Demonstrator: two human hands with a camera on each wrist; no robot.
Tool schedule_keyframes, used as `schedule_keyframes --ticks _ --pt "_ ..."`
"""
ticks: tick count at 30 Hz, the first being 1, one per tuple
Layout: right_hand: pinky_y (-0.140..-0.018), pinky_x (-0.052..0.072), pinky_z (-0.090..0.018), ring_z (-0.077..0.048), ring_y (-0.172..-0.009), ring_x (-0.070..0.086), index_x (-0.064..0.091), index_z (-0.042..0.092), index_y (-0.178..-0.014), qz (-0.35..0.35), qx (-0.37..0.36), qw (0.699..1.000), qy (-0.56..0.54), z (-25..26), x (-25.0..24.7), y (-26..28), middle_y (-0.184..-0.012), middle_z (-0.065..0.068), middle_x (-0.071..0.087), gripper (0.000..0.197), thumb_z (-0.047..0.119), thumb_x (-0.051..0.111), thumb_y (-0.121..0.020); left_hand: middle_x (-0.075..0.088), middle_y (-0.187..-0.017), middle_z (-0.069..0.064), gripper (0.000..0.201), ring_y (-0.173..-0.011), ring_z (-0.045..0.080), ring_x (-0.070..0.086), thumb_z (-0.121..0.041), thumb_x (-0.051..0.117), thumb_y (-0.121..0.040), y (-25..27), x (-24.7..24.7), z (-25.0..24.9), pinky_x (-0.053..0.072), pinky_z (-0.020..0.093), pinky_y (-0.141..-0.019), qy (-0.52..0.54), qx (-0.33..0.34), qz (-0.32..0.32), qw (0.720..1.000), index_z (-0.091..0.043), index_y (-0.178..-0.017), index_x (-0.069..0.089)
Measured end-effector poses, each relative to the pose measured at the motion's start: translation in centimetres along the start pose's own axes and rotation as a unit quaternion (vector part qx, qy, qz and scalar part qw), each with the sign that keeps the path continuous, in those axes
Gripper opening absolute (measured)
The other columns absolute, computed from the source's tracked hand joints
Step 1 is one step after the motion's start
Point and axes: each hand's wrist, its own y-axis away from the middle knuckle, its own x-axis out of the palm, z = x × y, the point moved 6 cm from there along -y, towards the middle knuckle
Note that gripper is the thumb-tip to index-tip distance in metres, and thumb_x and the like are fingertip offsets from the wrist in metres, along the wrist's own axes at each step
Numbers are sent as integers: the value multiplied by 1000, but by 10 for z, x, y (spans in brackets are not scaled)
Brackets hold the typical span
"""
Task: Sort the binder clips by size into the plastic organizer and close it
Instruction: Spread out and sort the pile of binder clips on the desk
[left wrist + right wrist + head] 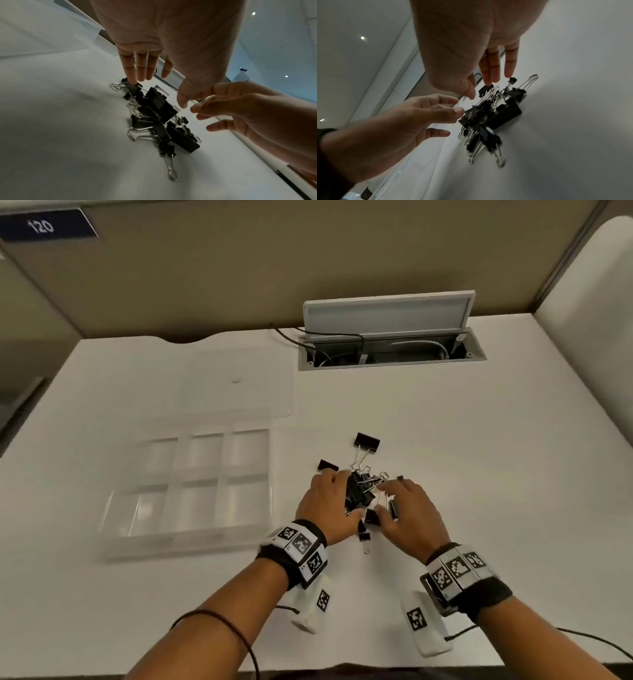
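From my head camera I see the clear organizer (pixel 191 491) lying open to the left on the white desk (pixel 445 440); the wrist views miss its compartments. My left hand (pixel 325 501) and right hand (pixel 407 511) flank the binder clips (pixel 363 491), fingers (pixel 132 70) straight, loosely spread over the pile, gripping nothing.

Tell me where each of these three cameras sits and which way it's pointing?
Head: worn on the head, looking down at the white desk, open organizer, both forearms and hands.
Left wrist: under the left hand, looking along its straight fingers at the clip pile; the right hand enters opposite.
Right wrist: under the right hand, facing the same pile; the left hand enters.
Shared: all three show the pile and both hands.
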Motion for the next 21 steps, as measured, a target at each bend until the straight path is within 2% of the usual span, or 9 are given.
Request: schedule_keyframes --ticks 6,9,13,17,21 --pt "-85 49 -34 -20 -110 51 55 22 -122 19 11 1000 2 -18 -2 -17 -114 0 57 38 27 60 -84 40 -138 5 67 -127 25 37 -41 62 -83 -16 14 -5 44 41 -100 -21 -12 12 1000 -18 -140 36" --pt "-85 49 -34 -20 -112 50 54 22 -123 24 10 1000 4 -20 -2 -26 -115 -1 56 39 27 60 -85 46 -131 3 55 -124 22 39 -38 60 -87 -21 18 -3 45 38 -99 -11 -12 5 1000 -17 -135 44" --pt "-84 49 -34 -21 -112 51 52 22 -125 31 0 999 21 -20 -5 -46 -116 -4 55 42 25 60 -84 48 -129 3 53 -123 21 41 -38 61 -87 -24 22 -4 42 34 -100 16 -3 4 1000 -16 -133 47" --pt "-89 48 -36 -24 -117 48 48 20 -131 41 7 999 34 -18 -12 -81 -122 -8 52 48 18 56 -84 48 -132 4 56 -125 23 43 -38 63 -86 -25 27 -13 40 36 -105 41 1 21 999 -16 -135 47" --pt "-92 49 -37 -26 -122 45 41 22 -139 75 -35 993 83 -5 -6 -117 -133 -10 46 60 6 51 -83 48 -131 4 55 -121 21 48 -36 63 -85 -27 22 -10 42 34 -103 79 -5 7 997 -16 -134 48"
